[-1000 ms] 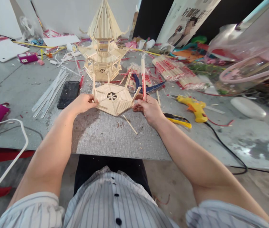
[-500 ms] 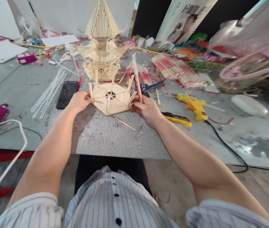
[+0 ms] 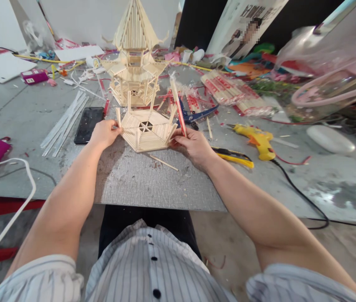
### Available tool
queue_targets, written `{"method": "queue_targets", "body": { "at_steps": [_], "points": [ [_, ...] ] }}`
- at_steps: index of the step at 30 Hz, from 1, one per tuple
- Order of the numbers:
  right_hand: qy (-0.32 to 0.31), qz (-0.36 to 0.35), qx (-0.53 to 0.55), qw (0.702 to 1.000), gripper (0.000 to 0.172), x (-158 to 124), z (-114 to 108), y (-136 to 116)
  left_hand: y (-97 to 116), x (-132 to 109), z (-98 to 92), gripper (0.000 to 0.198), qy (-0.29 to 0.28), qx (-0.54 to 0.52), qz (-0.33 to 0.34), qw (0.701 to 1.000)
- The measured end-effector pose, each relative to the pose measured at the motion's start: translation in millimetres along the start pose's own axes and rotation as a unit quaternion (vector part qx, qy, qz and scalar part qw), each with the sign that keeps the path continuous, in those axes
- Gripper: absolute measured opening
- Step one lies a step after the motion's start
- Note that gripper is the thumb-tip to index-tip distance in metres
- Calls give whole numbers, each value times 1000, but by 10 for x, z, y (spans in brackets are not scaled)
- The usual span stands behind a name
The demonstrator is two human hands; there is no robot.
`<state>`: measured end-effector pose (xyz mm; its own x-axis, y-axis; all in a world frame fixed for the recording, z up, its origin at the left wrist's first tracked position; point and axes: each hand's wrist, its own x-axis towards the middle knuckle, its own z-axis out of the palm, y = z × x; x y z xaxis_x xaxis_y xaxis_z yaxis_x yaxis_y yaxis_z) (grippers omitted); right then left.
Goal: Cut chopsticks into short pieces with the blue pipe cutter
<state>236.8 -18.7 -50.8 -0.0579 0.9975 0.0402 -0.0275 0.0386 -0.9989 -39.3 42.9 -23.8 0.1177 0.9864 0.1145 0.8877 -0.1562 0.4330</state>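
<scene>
So the stick base [image 3: 154, 140] is between my left grip [image 3: 104, 134] and right grip [image 3: 194, 147], back from the desk's [image 3: 165, 191] front edge. Stick tower [image 3: 134, 74] is behind it, toward the back edge. Phone [image 3: 87, 126] is just left of my left grip, strips [image 3: 64, 126] further left. Cutter [image 3: 234, 158] is on my right, then the glue gun [image 3: 258, 141].

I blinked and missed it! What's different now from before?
The base turned clockwise, seen from above, its near corner going left. The packet in the right hand tipped left at the top; the loose stick swung. The left hand still holds the base; tower, phone and glue gun stayed put.
</scene>
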Motion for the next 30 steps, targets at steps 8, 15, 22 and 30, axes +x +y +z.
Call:
{"method": "queue_targets", "body": {
  "at_steps": [8, 15, 22, 30],
  "points": [
    [-12, 8, 16, 1000, 10, -5, 0, 14, 56, -18, -15, 36, -13, 31, -25, 999],
    [-28, 4, 23, 999, 9, -14, 14, -3, 46, -14, -11, 34, -10, 37, -17, 999],
    [-30, 10, 32, 999, 11, 1, 5, 16, 84, -36, -36, 36, -12, 47, -21, 999],
    [-38, 16, 35, 999, 12, -9, -5, 21, 75, -38, -22, 35, -20, 44, -24, 999]
  ]
}}
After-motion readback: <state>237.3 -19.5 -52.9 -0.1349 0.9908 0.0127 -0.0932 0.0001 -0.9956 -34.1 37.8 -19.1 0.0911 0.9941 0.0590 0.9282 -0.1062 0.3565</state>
